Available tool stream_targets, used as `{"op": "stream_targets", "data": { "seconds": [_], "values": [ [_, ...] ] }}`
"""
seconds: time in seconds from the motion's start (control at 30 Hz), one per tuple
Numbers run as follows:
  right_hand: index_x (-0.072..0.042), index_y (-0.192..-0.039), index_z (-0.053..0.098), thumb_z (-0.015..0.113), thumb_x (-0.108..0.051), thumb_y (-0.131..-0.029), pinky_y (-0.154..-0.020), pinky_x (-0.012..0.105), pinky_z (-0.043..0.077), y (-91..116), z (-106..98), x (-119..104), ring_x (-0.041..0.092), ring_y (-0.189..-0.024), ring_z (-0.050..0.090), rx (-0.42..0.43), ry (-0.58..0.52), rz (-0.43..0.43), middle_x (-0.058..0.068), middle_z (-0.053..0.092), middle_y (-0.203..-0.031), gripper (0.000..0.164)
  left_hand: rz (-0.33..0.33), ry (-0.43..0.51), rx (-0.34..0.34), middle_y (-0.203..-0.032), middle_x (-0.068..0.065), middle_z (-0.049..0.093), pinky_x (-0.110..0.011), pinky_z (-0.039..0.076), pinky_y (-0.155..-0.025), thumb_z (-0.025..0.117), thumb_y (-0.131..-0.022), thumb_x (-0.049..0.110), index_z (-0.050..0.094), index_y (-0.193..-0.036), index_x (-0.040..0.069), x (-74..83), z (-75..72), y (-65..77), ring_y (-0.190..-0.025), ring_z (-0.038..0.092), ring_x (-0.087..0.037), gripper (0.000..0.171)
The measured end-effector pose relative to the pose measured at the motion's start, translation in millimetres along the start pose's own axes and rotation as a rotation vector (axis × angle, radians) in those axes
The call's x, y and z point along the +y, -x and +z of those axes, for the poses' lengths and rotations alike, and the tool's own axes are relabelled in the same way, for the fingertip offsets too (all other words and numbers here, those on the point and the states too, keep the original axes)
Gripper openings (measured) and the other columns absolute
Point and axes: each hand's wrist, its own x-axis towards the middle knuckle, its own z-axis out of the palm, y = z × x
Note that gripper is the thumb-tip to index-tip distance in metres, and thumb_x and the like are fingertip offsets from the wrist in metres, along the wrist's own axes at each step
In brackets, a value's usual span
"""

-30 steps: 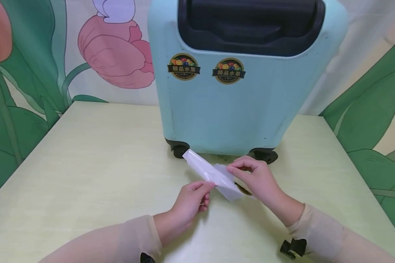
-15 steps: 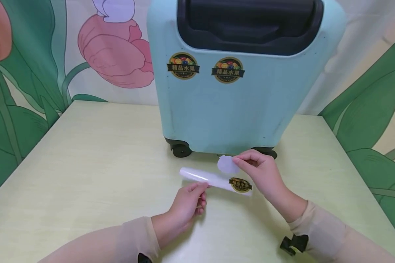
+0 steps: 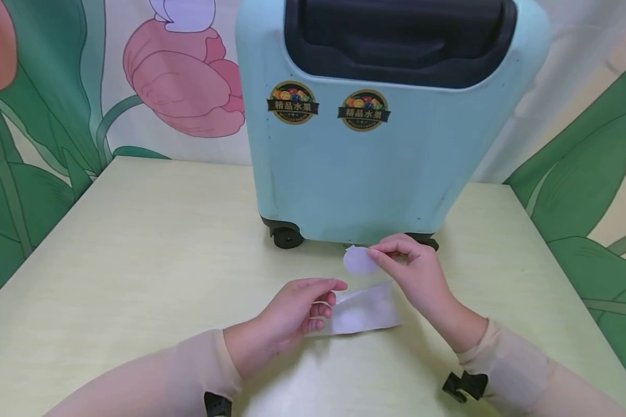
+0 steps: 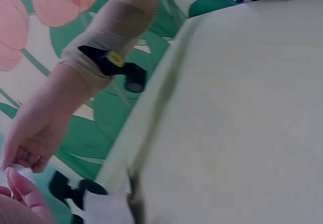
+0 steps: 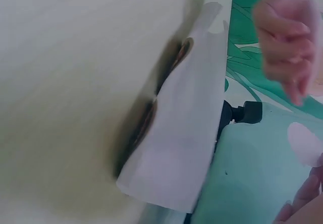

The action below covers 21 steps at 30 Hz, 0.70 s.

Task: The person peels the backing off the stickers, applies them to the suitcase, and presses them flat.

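My right hand (image 3: 412,278) pinches a round sticker (image 3: 358,260) at its edge, its pale back turned toward the head camera. Left of it, my left hand (image 3: 297,315) has loosely bent fingers with nothing pinched between them. A white sticker backing sheet (image 3: 367,310) appears just behind and beside those fingers. In the right wrist view this curved sheet (image 5: 181,128) is apart from the left hand (image 5: 287,42), and dark gold-edged stickers show along its edge. Beyond the hands stands a light blue suitcase (image 3: 344,179), bearing two round fruit stickers, a left one (image 3: 293,103) and a right one (image 3: 364,110).
The suitcase's black wheel (image 3: 287,237) stands on the pale table (image 3: 151,260), close beyond the hands. A black recessed handle panel (image 3: 396,40) tops the suitcase front. A cloth backdrop with flowers and leaves (image 3: 188,81) hangs behind.
The round sticker has come off the backing sheet in the right hand. The left hand has let go of the sheet, which has turned over and dropped toward the table.
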Motion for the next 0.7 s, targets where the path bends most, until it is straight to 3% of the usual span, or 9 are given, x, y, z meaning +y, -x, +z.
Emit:
{"op": "stream_targets", "data": {
  "seconds": [0.1,0.23,0.33,0.5,0.7],
  "values": [
    [-0.005,-0.086,0.073,0.071,-0.007,-0.082,-0.071,0.02,0.047,-0.4,0.5,-2.0,0.012,-0.083,0.056,0.013,0.058,-0.116,0.001,0.063,-0.088,0.005,0.031,0.016,-0.018,-0.075,0.002,0.052,-0.016,0.039,-0.052,0.056,-0.092,0.025,0.064,-0.113,0.0,17.2,2.5,1.5,-0.06,0.048,-0.006,0.033],
    [-0.006,-0.084,0.073,0.074,0.003,-0.075,-0.071,0.019,0.046,-2.3,3.7,-3.9,0.013,-0.081,0.057,0.034,0.132,-0.386,0.001,0.062,-0.085,0.013,0.071,0.016,-0.028,-0.075,0.003,0.053,-0.017,0.04,-0.053,0.056,-0.093,0.027,0.063,-0.114,-0.002,33.3,3.6,3.3,-0.062,0.048,-0.007,0.036],
    [-0.003,-0.081,0.073,0.074,-0.006,-0.079,-0.07,0.019,0.045,-4.5,4.3,-4.9,0.017,-0.079,0.057,0.059,0.177,-0.582,0.003,0.063,-0.082,0.004,0.082,-0.004,-0.027,-0.076,0.002,0.053,-0.018,0.04,-0.053,0.055,-0.093,0.028,0.064,-0.113,0.0,38.8,4.3,2.9,-0.062,0.049,-0.008,0.036],
    [-0.004,-0.08,0.073,0.062,-0.031,-0.089,-0.071,0.025,0.04,-7.9,1.1,-6.4,0.022,-0.078,0.054,0.098,0.257,-0.756,0.004,0.063,-0.08,0.031,0.091,-0.042,-0.021,-0.074,0.002,0.053,-0.018,0.041,-0.053,0.056,-0.093,0.027,0.065,-0.111,0.001,44.2,7.6,-1.5,-0.061,0.049,-0.009,0.033],
    [-0.004,-0.078,0.072,0.06,-0.026,-0.092,-0.068,0.031,0.037,-10.5,-0.8,-7.2,0.022,-0.069,0.053,0.118,0.348,-0.931,0.004,0.062,-0.078,0.029,0.109,-0.076,0.004,-0.071,0.002,0.054,-0.019,0.04,-0.052,0.056,-0.093,0.026,0.065,-0.108,-0.002,48.0,10.7,-5.6,-0.06,0.049,-0.009,0.032]
  ]
}}
